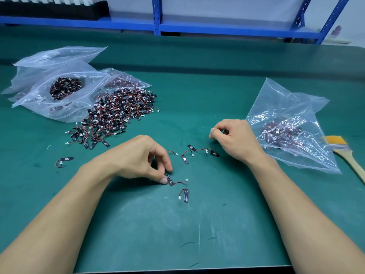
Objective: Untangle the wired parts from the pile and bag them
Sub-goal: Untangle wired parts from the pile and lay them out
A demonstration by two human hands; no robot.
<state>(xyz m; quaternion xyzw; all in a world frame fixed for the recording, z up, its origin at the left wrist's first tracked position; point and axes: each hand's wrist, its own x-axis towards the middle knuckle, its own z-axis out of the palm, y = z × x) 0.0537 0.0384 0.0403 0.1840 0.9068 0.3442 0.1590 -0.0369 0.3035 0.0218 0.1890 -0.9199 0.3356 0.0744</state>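
The brush (345,156) beside the right-hand bag (292,107) loses the end of its handle past the right edge. Crinkled plastic blurs that bag's contents into a reddish mass. The right hand (235,137) curls thumb to forefinger; whether it holds anything I can't tell. The left hand (138,157) pinches a wired part (170,180), fingertips covering one end. The part's white marks are too small to read.

A wooden-handled brush (344,154) lies at the green mat's (197,234) right edge, blue shelving (157,14) behind

A tangled pile (116,113) of black, red-wired parts touches clear bags (59,84). Loose parts (186,195) lie right of the pile, with a part-filled bag (292,125) beyond them.
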